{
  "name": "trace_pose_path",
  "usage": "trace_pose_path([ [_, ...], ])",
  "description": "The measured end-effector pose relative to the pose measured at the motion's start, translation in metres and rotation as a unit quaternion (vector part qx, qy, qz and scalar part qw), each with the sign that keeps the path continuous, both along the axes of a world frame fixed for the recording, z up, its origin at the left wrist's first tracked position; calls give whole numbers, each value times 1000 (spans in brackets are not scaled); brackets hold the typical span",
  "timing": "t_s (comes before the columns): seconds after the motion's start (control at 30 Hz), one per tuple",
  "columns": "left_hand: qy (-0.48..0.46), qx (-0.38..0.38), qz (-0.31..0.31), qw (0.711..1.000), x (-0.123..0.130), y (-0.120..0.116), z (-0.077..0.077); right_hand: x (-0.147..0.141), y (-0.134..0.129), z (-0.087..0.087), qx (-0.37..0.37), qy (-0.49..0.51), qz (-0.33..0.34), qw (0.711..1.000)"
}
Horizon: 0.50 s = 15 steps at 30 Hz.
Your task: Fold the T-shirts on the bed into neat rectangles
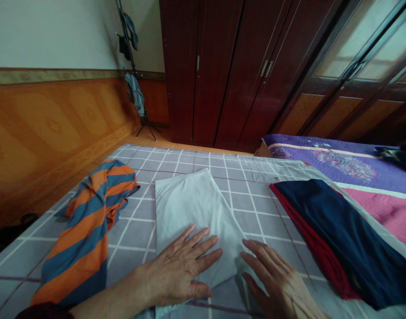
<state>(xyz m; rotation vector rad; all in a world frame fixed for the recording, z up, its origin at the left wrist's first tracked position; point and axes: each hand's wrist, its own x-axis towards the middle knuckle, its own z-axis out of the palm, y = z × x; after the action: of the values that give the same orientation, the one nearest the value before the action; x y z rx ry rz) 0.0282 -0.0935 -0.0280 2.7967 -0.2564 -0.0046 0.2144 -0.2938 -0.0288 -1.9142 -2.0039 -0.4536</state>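
Observation:
A pale, light-coloured folded cloth [192, 204] lies on the grey checked bed sheet [252, 195] in front of me; I cannot tell which garment it is. My left hand [186, 263] rests flat on its lower part, fingers spread. At the cloth's lower right corner is my right hand [276, 277], its fingers stretched out and the tips at or just by the edge. Neither hand grips anything. To the left lies a crumpled orange and blue-grey striped garment [90, 226]. Folded dark blue cloth [342, 235] lies to the right, with red cloth [322, 248] along its left side.
Beyond the bed stands a dark red wardrobe [219, 75]. A coat rack [131, 57] with hanging items is in the far left corner. On the right is another surface with a purple patterned cover [322, 150] and pink fabric [382, 212]. Wood panelling [56, 115] lines the left wall.

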Motion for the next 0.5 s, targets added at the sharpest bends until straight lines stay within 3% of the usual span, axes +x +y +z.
trace_pose_path([
  [0.17, 16, -20, 13, 1000, -4, 1, 13, -9, 19, 6, -53, 47, 7, 998],
  [0.33, 45, -31, -55, 997, -7, 2, 17, 3, 42, 14, -113, 105, 36, 987],
  [0.5, -12, 7, -77, 997, 2, -2, 15, 17, 66, 20, -102, 87, -33, 990],
])
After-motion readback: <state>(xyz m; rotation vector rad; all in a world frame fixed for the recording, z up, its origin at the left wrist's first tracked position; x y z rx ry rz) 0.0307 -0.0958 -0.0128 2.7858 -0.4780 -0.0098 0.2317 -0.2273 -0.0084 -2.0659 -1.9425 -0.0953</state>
